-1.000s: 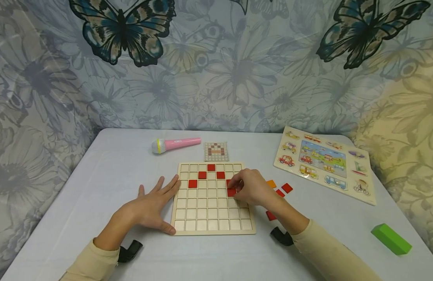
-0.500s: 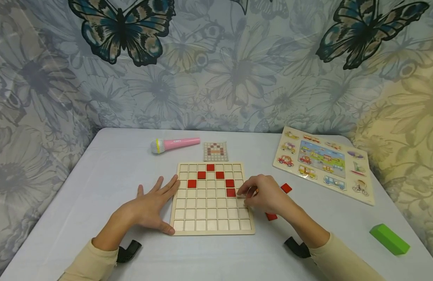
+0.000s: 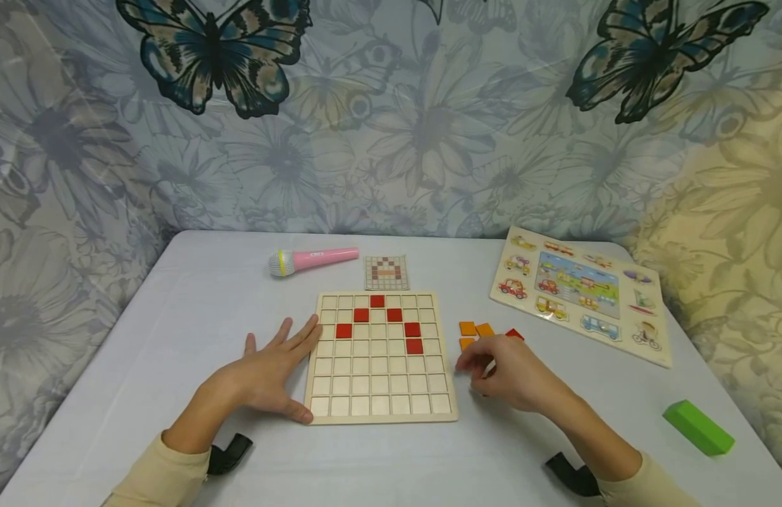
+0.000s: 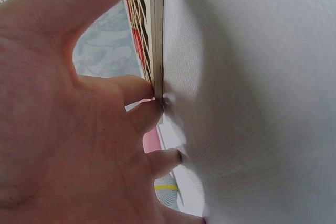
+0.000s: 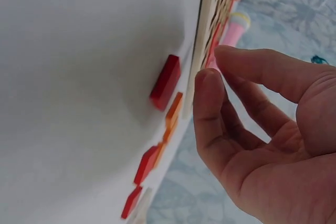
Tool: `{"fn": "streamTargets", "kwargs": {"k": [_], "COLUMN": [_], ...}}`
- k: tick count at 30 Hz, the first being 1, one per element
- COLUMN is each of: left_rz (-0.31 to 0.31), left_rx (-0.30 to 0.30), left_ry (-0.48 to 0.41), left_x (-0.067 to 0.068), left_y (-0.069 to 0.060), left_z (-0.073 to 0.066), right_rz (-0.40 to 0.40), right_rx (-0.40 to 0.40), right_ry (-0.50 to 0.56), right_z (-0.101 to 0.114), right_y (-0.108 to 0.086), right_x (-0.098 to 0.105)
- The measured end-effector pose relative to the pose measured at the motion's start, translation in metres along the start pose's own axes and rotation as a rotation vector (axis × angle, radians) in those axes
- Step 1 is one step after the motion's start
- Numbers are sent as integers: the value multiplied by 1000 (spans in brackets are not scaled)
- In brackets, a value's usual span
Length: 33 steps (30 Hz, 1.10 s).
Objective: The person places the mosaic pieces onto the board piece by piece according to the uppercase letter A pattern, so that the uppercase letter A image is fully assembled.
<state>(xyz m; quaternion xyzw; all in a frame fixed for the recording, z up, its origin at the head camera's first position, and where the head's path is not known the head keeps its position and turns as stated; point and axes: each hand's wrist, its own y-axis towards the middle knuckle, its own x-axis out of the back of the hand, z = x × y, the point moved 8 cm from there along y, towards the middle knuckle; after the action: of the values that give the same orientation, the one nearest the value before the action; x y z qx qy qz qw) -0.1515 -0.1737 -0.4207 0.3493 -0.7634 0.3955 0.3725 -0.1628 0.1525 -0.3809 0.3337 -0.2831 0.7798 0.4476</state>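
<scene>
A wooden grid board [image 3: 381, 386] lies flat on the white table, with several red square tiles in its upper cells, one of them a red tile [image 3: 414, 346] near the right side. My left hand [image 3: 254, 384] rests at the board's left edge, fingers spread, thumb near the lower corner. Just right of the board, my right hand [image 3: 514, 370] hovers over loose tiles, its fingers bent loosely and holding nothing. Orange tiles [image 3: 468, 329] show beyond it, and a red tile [image 3: 514, 334] peeks out behind the knuckles. The right wrist view shows a nearer red tile [image 5: 166, 82] below the fingertips.
Behind the grid board are a small pattern card [image 3: 386, 273] and a pink toy microphone [image 3: 318, 259]. A picture puzzle board [image 3: 627, 320] sits at the back right. Toward the right table edge lies a green block [image 3: 698, 428].
My right hand has let go of a red tile in the board's right part and moved right and toward me, off the board. The left hand stays at the board's edge.
</scene>
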Motion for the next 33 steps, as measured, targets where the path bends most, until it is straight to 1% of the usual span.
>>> {"fn": "streamTargets", "kwargs": {"k": [3, 7, 14, 19, 23, 33], "left_rz": [0, 0, -3, -2, -1, -6], "left_rx": [-2, 0, -3, 0, 0, -1], "left_ry": [-4, -4, -5, -17, -10, -2], "left_x": [0, -1, -1, -2, -2, 1], "left_y": [0, -1, -1, 0, 1, 0], "left_z": [0, 1, 1, 2, 2, 0], "right_rz": [-2, -2, 18, 21, 19, 14], "right_rx": [19, 14, 15, 3, -7, -30], "right_ry": [-21, -34, -36, -25, -29, -6], "right_z": [-5, -15, -26, -29, -30, -31], "right_y": [-6, -13, -16, -16, -16, -16], "right_x": [2, 3, 1, -1, -1, 1]}}
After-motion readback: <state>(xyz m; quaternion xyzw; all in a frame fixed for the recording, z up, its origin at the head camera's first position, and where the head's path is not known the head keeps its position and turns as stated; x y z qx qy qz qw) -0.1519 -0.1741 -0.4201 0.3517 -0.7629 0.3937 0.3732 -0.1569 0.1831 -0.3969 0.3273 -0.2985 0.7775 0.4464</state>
